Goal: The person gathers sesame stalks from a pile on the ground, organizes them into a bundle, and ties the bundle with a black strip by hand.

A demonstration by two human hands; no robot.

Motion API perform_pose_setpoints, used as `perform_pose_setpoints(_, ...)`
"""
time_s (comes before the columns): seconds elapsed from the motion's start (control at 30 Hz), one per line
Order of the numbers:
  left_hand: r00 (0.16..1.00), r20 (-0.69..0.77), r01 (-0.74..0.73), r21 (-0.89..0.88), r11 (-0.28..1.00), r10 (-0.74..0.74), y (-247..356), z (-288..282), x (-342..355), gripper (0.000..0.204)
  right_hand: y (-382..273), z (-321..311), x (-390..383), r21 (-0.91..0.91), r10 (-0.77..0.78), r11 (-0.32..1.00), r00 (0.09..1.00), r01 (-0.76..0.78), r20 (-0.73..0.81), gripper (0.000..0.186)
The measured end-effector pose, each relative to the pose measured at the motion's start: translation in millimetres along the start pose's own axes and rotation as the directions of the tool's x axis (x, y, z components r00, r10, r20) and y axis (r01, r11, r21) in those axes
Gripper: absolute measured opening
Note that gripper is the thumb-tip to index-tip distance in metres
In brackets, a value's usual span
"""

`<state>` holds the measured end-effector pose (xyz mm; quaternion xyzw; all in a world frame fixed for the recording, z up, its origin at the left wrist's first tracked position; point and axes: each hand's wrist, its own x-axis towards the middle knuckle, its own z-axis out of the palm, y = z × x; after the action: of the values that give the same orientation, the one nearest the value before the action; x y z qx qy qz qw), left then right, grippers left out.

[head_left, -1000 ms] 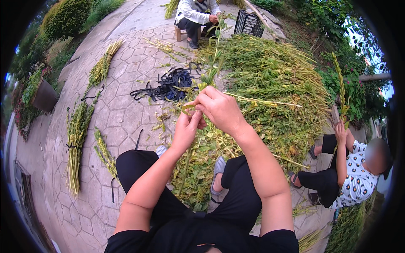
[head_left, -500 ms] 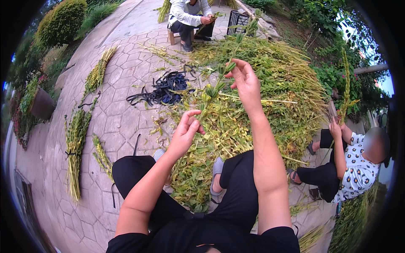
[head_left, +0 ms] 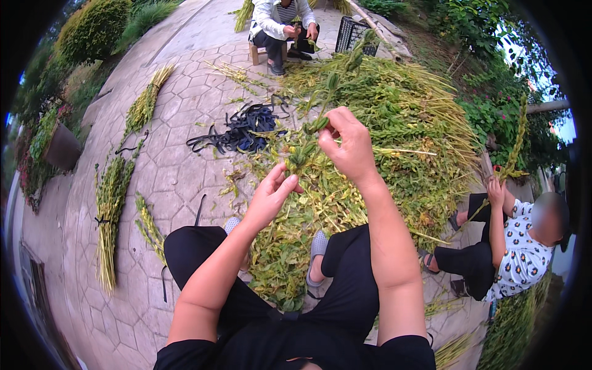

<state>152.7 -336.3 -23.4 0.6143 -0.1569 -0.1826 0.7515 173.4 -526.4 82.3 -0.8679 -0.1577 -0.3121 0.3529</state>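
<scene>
Held up in front of the body, above a leafy litter: a green podded stalk (head_left: 332,81), slanting up and away to the right. Pinching its lower part with the left grip (head_left: 271,194), thumb and fingertips drawn close beside a cluster of pods. Higher along the stem, touching with the right grip (head_left: 349,145), fingers curled in and thumb just below — impossible to tell from this angle whether clasping or only brushing.

Underneath, between legs in dark trousers (head_left: 185,243) and grey perforated clogs (head_left: 317,253), a spread of loose yellow-green leaves (head_left: 283,271). Beyond and to the right, a broad heap of cut plants (head_left: 407,117), with pale stem ends fanned along the right-hand edge. Left of the heap, on paving (head_left: 163,216) patterned in hexagons, a tangle of dark straps (head_left: 246,126), apart from both grips.

Farther left, a long bundle (head_left: 114,213) bound around the middle; past its leafy tip, a second bundle (head_left: 148,102). Near the left knee, a smaller bunch (head_left: 148,225).

At the top, on a low stool (head_left: 254,54), a co-worker in a white jacket (head_left: 266,18); just beside, a black slatted crate (head_left: 356,34). At the right, seated low, another co-worker in a spotted shirt (head_left: 523,271) — holding a tall yellow-green stem (head_left: 517,139) upright.
</scene>
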Motion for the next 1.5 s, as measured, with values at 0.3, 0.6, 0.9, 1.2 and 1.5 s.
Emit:
perform_pose_setpoints(0.3,0.999,-0.046,-0.002,0.077,0.997,0.006,-16.7,-0.8,0.2,0.036,17.7,-19.7,10.3,0.559,0.306,0.804,0.947,-0.204,-0.095,0.026)
perform_pose_setpoints(0.6,0.997,0.062,0.039,0.078,0.996,-0.044,2.6,6.8,-4.0,0.053,13.0,-13.7,1.7,0.691,0.420,0.654,0.907,-0.308,0.007,0.016)
perform_pose_setpoints(0.9,0.996,0.036,-0.075,-0.053,0.996,0.077,8.4,2.7,2.7,0.036,-12.8,-5.0,-0.4,0.638,0.273,0.664,0.921,-0.390,0.279,0.014)
perform_pose_setpoints(1.2,0.967,-0.028,-0.253,0.063,0.965,0.255,6.1,-0.1,-0.9,0.016,-17.8,-11.1,4.3,0.311,0.263,0.920,0.964,-0.239,-0.036,0.008)
perform_pose_setpoints(1.5,0.956,-0.208,-0.170,0.172,0.970,0.204,16.3,3.3,-0.9,0.012,-15.0,5.5,-8.3,0.525,0.350,0.713,0.884,-0.465,0.309,0.022)
